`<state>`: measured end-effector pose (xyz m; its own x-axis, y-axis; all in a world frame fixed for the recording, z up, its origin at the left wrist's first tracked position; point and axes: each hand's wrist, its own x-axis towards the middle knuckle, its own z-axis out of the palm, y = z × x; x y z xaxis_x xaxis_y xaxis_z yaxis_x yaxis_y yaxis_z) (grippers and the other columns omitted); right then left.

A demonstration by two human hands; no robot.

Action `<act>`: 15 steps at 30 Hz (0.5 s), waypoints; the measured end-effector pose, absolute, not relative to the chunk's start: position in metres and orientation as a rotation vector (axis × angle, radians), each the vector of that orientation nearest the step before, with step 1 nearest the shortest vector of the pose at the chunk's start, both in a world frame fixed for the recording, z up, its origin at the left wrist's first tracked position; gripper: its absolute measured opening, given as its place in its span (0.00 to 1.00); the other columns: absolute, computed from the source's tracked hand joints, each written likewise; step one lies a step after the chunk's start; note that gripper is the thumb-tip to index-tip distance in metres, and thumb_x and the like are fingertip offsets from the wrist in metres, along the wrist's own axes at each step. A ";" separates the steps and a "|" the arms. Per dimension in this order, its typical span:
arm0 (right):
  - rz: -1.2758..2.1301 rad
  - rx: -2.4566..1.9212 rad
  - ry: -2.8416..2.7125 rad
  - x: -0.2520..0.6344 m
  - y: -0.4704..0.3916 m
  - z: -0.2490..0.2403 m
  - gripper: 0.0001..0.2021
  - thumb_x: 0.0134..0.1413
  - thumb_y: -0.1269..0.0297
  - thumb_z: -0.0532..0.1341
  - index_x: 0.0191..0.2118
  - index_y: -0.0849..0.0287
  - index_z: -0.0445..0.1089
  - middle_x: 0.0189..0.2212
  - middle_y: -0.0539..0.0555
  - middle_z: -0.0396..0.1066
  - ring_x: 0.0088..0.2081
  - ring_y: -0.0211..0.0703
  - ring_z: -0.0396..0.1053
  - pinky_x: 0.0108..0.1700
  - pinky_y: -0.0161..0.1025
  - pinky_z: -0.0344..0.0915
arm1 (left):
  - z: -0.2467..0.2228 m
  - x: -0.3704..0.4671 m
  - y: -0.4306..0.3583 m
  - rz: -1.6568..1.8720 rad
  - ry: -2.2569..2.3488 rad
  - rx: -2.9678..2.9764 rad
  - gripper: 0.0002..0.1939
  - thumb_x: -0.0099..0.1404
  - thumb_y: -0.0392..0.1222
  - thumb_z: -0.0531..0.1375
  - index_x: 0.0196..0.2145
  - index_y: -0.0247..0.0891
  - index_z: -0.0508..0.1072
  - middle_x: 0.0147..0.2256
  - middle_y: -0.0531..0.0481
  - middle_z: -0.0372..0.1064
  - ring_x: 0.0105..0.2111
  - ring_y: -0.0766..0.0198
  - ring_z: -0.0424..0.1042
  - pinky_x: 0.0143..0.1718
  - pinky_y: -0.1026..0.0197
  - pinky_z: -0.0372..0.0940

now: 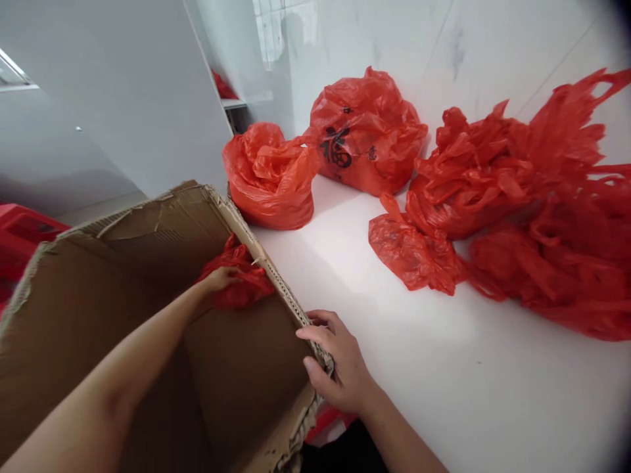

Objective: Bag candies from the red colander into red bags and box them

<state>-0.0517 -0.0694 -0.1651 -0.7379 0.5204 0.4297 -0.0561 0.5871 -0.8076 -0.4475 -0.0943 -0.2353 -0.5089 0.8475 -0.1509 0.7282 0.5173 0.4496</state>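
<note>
My left arm reaches into a large open cardboard box with torn, ragged rims. Deep inside it, my left hand is closed on a crumpled red plastic bag near the box's right wall. The bag hides most of those fingers. My right hand grips the top edge of that same wall, with the thumb on the inner side and fingers over the rim.
On the white table sit a rounded red bag, a fuller red bag with black printing and a heap of crumpled red bags. A tiled wall stands behind. Left is a grey panel and red plastic.
</note>
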 end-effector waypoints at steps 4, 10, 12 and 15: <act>1.136 -0.366 -2.154 -0.052 -0.069 -0.166 0.22 0.50 0.67 0.60 0.53 0.50 0.66 0.54 0.56 0.59 0.50 0.45 0.65 0.51 0.44 0.65 | -0.264 -0.460 -0.082 0.354 2.521 1.230 0.18 0.68 0.45 0.59 0.53 0.35 0.68 0.51 0.43 0.67 0.47 0.55 0.71 0.47 0.47 0.69; 1.152 -0.367 -2.144 -0.053 -0.068 -0.164 0.23 0.48 0.68 0.60 0.53 0.50 0.67 0.54 0.57 0.59 0.47 0.45 0.66 0.49 0.44 0.67 | -0.291 -0.454 -0.100 0.190 2.683 1.168 0.32 0.63 0.49 0.62 0.62 0.38 0.61 0.60 0.32 0.57 0.60 0.36 0.57 0.54 0.38 0.59; 1.157 -0.370 -2.142 -0.053 -0.068 -0.164 0.23 0.48 0.69 0.60 0.53 0.49 0.66 0.54 0.56 0.59 0.48 0.45 0.66 0.49 0.45 0.67 | -0.301 -0.452 -0.107 0.129 2.657 1.158 0.32 0.60 0.50 0.64 0.58 0.37 0.65 0.60 0.33 0.58 0.59 0.34 0.57 0.54 0.39 0.59; 1.172 -0.370 -2.139 -0.052 -0.068 -0.163 0.23 0.48 0.68 0.60 0.53 0.49 0.66 0.54 0.56 0.59 0.49 0.45 0.66 0.50 0.45 0.66 | -0.313 -0.453 -0.111 0.098 2.628 1.114 0.21 0.66 0.49 0.59 0.53 0.36 0.69 0.55 0.39 0.65 0.54 0.47 0.65 0.52 0.44 0.63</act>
